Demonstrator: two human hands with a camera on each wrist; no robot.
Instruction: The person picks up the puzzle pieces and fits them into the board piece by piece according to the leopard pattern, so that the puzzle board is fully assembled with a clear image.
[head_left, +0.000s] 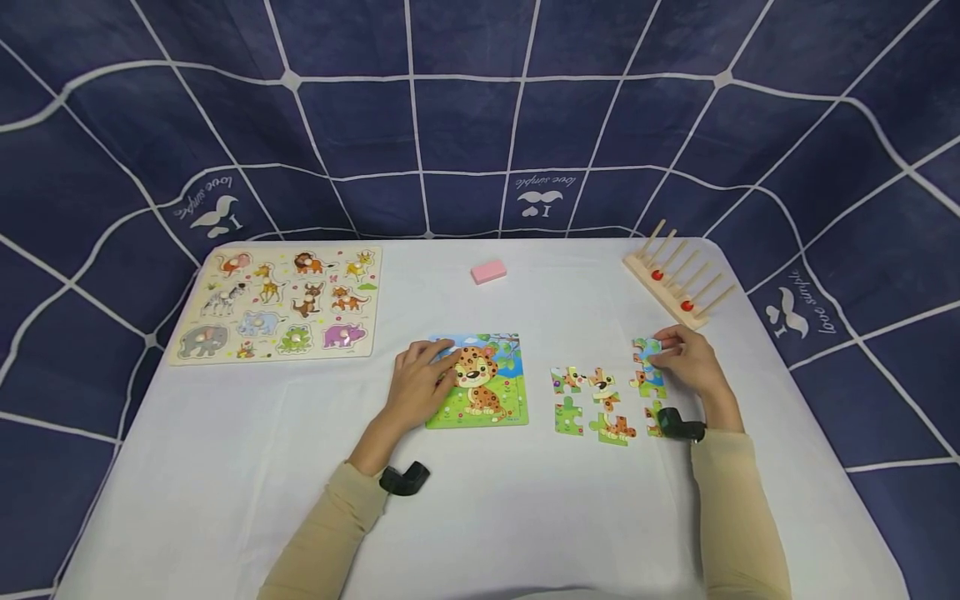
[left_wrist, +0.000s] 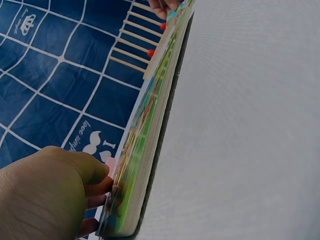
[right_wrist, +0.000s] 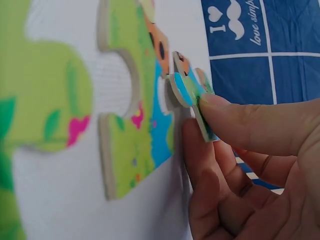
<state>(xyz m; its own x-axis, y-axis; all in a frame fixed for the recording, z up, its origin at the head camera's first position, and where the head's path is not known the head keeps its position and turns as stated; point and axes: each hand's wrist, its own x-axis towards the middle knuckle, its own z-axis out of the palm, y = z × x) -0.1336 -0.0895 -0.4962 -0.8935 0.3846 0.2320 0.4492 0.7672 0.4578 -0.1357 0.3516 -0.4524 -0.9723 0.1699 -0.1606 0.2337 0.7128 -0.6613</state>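
Note:
My left hand rests on the left side of a square leopard puzzle board, its fingers spread loosely over the picture. In the left wrist view the board is seen nearly edge-on, with the left fingers at its near end. My right hand pinches a small jigsaw piece, blue and green with an orange spotted part, between thumb and fingers. Just below it lies another jigsaw piece, green and blue with a pink flower. Several loose pieces are spread on the white table between the board and my right hand.
At the left back lies a wooden animal peg puzzle. A pink block sits behind the leopard board. Toward the right back stands a wooden rack with upright pegs and red beads. Dark blue checked cloth hangs around the table.

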